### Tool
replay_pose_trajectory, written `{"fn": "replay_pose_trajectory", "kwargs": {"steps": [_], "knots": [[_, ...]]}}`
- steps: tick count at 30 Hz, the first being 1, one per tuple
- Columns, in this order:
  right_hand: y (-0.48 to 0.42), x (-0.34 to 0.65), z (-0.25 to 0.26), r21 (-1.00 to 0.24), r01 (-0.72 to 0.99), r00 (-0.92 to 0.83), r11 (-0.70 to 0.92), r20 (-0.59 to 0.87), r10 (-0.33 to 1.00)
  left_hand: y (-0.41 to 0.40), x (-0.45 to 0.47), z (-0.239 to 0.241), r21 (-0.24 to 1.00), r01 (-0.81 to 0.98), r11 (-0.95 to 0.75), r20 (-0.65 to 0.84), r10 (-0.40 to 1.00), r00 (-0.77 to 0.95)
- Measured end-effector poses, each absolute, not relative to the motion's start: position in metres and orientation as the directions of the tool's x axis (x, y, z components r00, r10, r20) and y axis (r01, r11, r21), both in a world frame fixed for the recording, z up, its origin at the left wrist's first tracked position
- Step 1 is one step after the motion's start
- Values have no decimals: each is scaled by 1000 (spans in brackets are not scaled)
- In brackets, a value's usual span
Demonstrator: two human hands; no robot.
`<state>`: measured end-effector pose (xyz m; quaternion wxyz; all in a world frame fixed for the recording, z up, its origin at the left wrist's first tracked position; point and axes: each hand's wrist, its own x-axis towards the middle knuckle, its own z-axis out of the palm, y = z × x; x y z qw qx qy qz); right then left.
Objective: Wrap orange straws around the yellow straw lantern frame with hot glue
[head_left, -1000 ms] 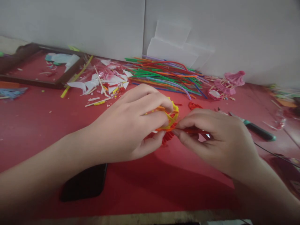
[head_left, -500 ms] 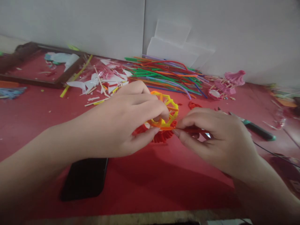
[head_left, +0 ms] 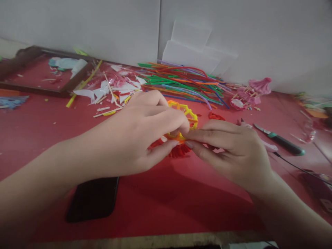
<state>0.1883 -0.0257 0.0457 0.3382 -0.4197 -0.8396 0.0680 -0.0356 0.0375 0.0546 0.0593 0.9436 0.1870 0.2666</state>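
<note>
A small round piece of yellow and orange pipe cleaners (head_left: 191,113), ring-shaped with spokes, sits over a frilled red part (head_left: 179,151). My left hand (head_left: 153,126) covers its left side and pinches its near rim between thumb and bent fingers. Close beside those fingertips, my right hand (head_left: 230,148) has thumb and forefinger pressed together at an orange pipe cleaner (head_left: 182,141) along the same rim. Most of that strip is hidden by the fingers, as is the left part of the ring.
Loose coloured pipe cleaners (head_left: 181,81) lie against the wall. White scraps (head_left: 103,91) and a dark wooden frame (head_left: 64,90) are at left. A pink umbrella-like piece (head_left: 259,88), dark-handled cutters (head_left: 285,143) and a cable (head_left: 298,166) lie right; a black phone (head_left: 92,199) lies in front.
My right hand has moved left along the orange strip, up against my left fingertips, uncovering the cutters and a pink object behind it. My left hand has barely shifted.
</note>
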Motion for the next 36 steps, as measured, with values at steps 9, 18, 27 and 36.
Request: {"fn": "replay_pose_trajectory", "kwargs": {"steps": [9,18,27,36], "knots": [[-25,185,45,-460,659,-371,596,490,789,38,-34,55,190,303,-934,508,358,783],[-27,184,46,-531,635,-343,561,456,821,39,-35,54,168,311,-935,522,352,777],[-27,183,46,-541,633,-338,554,450,826,39,-34,51,172,288,-942,552,335,764],[-28,185,45,-513,660,-338,548,448,827,36,-29,56,96,300,-949,571,299,764]]}}
